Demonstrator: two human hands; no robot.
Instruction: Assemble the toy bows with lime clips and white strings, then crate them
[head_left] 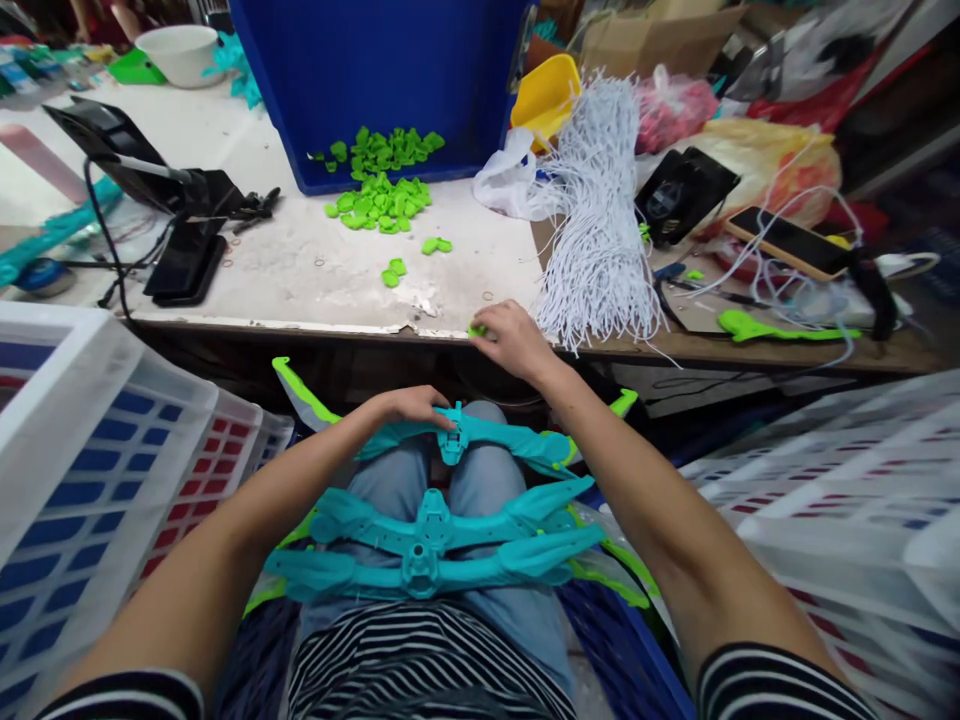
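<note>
My left hand (418,407) is closed on a turquoise plastic bow-shaped part (487,433) with lime-green tips, which lies across my knees. Its fingers rest by the part's centre block. At the table's front edge, my right hand (514,340) pinches a small green plastic piece (477,330), mostly covered by the fingers. Nearer my body, two more turquoise bow-shaped parts (433,520) lie across my lap. On the table beyond, a pile of small green pieces (386,203) spills from a tilted blue bin (390,80), with a few loose pieces (392,272) closer to me.
A bundle of white strings (600,220) hangs to the table edge at right, beside a black fan-like device (682,195) and a phone (787,243). A black stand (184,245) is at left. Plastic crates (172,440) flank me, the right crate (847,480) close to my arm.
</note>
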